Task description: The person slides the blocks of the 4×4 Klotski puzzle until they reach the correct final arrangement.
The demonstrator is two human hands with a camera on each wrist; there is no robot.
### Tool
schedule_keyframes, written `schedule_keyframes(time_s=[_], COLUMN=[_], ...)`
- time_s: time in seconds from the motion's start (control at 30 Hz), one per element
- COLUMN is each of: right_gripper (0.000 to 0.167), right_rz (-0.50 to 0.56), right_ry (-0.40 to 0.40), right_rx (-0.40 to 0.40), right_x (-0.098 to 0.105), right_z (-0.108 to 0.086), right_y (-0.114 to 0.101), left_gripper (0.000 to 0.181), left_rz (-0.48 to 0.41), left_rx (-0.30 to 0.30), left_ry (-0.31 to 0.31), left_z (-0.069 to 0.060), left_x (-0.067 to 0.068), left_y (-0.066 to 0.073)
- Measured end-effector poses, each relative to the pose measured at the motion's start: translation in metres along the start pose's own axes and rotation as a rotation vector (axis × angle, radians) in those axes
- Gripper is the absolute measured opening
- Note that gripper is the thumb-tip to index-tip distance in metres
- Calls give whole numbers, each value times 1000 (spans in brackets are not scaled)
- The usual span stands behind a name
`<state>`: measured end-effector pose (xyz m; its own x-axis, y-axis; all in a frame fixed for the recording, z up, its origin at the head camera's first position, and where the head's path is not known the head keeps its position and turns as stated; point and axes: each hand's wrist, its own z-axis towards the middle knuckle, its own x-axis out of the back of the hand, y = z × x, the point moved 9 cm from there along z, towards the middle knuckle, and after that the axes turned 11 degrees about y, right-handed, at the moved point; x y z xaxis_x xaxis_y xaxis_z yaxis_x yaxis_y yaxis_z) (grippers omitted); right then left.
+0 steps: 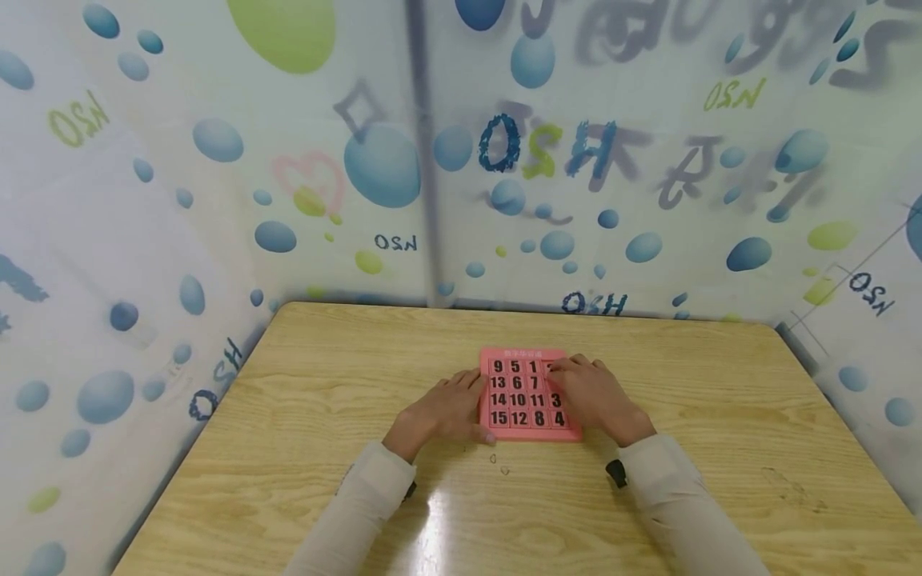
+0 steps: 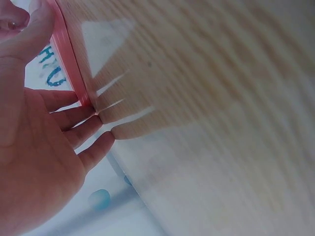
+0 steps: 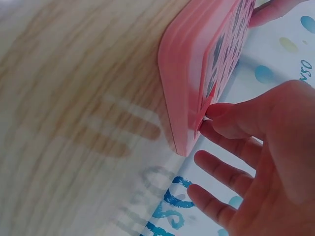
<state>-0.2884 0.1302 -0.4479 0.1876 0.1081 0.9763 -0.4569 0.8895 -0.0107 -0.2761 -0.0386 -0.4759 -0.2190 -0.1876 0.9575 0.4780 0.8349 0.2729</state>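
A pink number sliding puzzle (image 1: 529,434) with black numerals on pale tiles lies flat on the wooden table. My left hand (image 1: 450,406) rests along its left side, fingers loosely extended against the edge and thumb at the near left corner. In the left wrist view, the fingertips (image 2: 106,140) meet the puzzle's side and the tabletop. My right hand (image 1: 592,394) reaches over the right side. Its thumb and index fingertip touch the upper right part of the puzzle's face (image 3: 229,64), while the other fingers spread loosely. The hand covers some right-column tiles.
The wooden table (image 1: 720,384) extends around the puzzle, its back edge against a patterned curtain (image 1: 461,224) with bubbles and mirrored lettering. Similar curtains hang on both sides. A bright reflection lies on the near tabletop, and small marks show below the puzzle.
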Motion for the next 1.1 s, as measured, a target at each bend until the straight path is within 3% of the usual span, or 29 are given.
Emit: schedule_keyframes(time_s=[0.37,0.63,1.1], right_gripper=[31,26,16], right_rz=[18,35,107], right_ry=[3,67,80], right_rx=[-3,41,147], right_x=[-3,4,16], right_z=[1,-10,-30], right_y=[2,0,-7], left_gripper=[106,106,105], left_rz=[12,6,-3], left_rx=[4,-1,-2], left_ry=[2,0,-4], left_z=[0,0,-1], left_x=[0,0,1], left_y=[-1,-1,1])
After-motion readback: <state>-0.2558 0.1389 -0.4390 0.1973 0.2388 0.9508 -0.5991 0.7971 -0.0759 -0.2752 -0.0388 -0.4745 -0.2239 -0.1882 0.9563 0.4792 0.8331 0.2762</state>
